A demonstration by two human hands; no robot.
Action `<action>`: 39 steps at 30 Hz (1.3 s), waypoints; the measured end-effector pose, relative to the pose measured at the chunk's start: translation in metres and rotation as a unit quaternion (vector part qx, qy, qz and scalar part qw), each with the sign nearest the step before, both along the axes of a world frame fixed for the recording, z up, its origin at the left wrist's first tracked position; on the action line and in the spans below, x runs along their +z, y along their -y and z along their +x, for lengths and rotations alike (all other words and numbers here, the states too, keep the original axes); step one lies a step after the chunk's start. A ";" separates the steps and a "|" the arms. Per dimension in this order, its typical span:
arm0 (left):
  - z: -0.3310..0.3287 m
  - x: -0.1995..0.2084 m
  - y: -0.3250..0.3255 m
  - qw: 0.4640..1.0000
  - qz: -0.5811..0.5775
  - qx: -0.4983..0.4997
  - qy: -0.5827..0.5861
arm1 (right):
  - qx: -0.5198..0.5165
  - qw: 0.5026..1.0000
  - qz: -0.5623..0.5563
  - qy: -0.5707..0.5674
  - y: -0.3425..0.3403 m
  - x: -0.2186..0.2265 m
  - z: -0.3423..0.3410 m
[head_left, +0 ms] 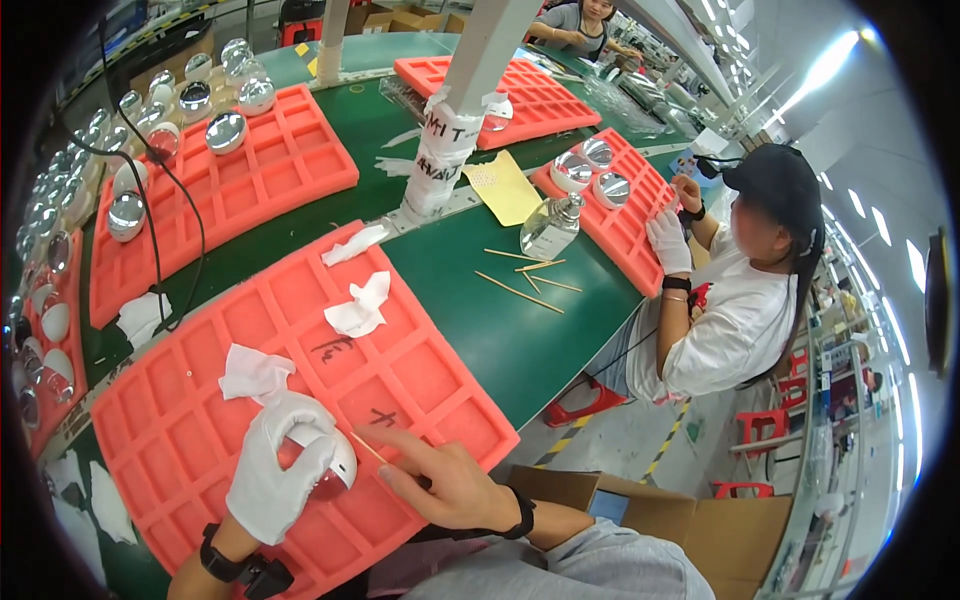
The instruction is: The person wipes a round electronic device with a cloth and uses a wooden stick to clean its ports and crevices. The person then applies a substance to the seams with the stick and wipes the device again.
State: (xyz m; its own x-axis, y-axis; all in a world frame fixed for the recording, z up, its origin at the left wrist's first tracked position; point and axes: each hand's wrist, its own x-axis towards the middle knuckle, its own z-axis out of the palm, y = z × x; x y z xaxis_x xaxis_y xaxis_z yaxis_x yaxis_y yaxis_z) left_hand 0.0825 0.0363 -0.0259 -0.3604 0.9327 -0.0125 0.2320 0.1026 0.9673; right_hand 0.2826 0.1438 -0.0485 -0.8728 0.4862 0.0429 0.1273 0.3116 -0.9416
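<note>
Dark handwritten marks (pixel 332 347) stand on the dividers of the red foam tray (pixel 425 378) nearest the wearer, and larger dark lettering runs across the white wrapping (pixel 440 150) of a post. A clear bottle (pixel 550 230) on the green desk (pixel 600 310) carries a pale label, its print too small to tell; liquid inside cannot be made out for sure. A yellow sheet (pixel 503 190) lies beside it, with several loose wooden sticks (pixel 520 292) just in front.

The left grip (pixel 278 470), white-gloved, is closed around a rounded white and mirrored piece (pixel 343 460), held over the near tray. The right grip (pixel 440 485), bare, pinches a thin wooden stick (pixel 368 447) whose tip is at the piece's edge; whether they touch cannot be told. That tray is divided into square compartments; three crumpled white cloths (pixel 358 307) lie on it, one of them by the gloved fingers.

The tray at upper left (pixel 290 150) holds many mirrored balls (pixel 226 132), crowded toward its left side. The tray at right (pixel 635 225) holds three round mirrored pieces (pixel 612 189), and a co-worker's gloved hand (pixel 668 242) is at its edge. An open cardboard box (pixel 735 530) sits below the desk's edge, something bluish inside it
</note>
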 end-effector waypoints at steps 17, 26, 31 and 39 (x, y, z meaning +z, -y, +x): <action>-0.006 -0.003 0.004 0.998 -0.008 -0.024 0.050 | 0.029 0.997 0.071 0.030 0.004 -0.001 0.001; -0.007 -0.020 0.010 0.958 0.050 -0.094 -0.267 | -0.040 0.998 0.025 -0.036 0.004 -0.007 -0.008; 0.000 -0.024 0.010 0.972 0.060 -0.021 -0.227 | -0.018 1.000 -0.011 -0.020 0.004 -0.004 -0.004; 0.004 -0.022 0.013 0.979 -0.002 -0.020 -0.200 | 0.007 0.996 0.068 -0.065 0.005 -0.011 0.005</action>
State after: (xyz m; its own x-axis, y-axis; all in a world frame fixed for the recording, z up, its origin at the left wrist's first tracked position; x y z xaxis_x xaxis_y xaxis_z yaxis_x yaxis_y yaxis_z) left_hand 0.0868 0.0228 -0.0478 -0.2998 0.9466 0.1184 0.5971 0.0894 0.7972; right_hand 0.2871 0.1387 -0.0594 -0.8618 0.4568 0.2203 0.0019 0.4373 -0.8993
